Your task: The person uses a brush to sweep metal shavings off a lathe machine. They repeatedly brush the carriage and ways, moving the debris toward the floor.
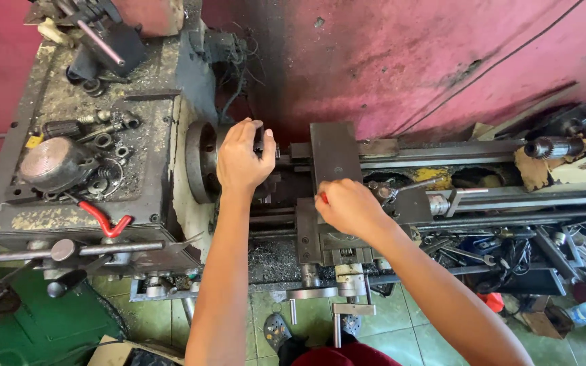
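Left hand (pixel 242 163) is clamped around the lathe chuck (pixel 201 161) beside the headstock (pixel 76 169) strewn with loose fittings, while right hand (pixel 348 207), closed on a red-handled tool (pixel 322 198), rests over the carriage (pixel 334 203).

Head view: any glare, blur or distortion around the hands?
Head view: even daylight, no harsh glare; left hand on the chuck and right hand on the carriage are sharp; wide-angle lens bends the lathe bed toward the edges; dim under the bed.

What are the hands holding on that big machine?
The left hand grips the round chuck at its front rim. The right hand pinches something small and red; what, cannot be told.
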